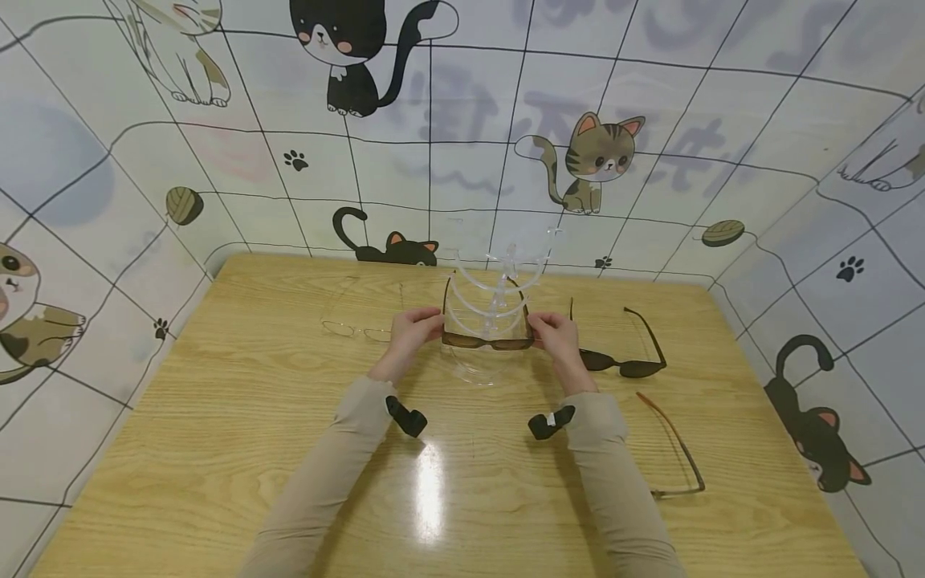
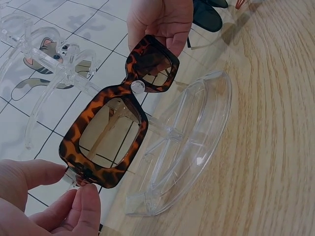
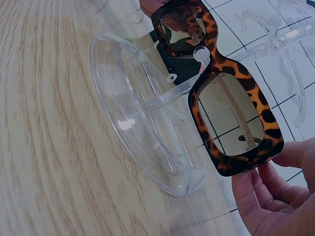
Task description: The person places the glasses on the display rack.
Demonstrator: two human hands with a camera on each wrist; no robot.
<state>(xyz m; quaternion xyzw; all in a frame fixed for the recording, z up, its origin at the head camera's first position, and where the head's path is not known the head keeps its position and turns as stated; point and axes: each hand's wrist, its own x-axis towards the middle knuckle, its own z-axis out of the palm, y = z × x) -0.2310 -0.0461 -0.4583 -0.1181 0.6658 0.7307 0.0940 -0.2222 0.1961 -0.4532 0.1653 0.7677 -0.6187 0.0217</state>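
Note:
A pair of tortoiseshell sunglasses is at the clear plastic eyewear stand, its lenses facing me and its temples pointing back around the stand. My left hand pinches one front corner of the frame between thumb and fingers. At the opposite corner, my right hand grips the frame the same way. In the left wrist view, the bridge of the sunglasses lies beside a round clear knob on the stand. The stand's curved base rests on the table below the lenses.
Thin wire-rimmed glasses lie left of the stand on the wooden table. Black sunglasses sit to the right, behind my right hand. Nearer me, brown-templed glasses are partly hidden by my right sleeve. A cat-patterned backdrop rises behind.

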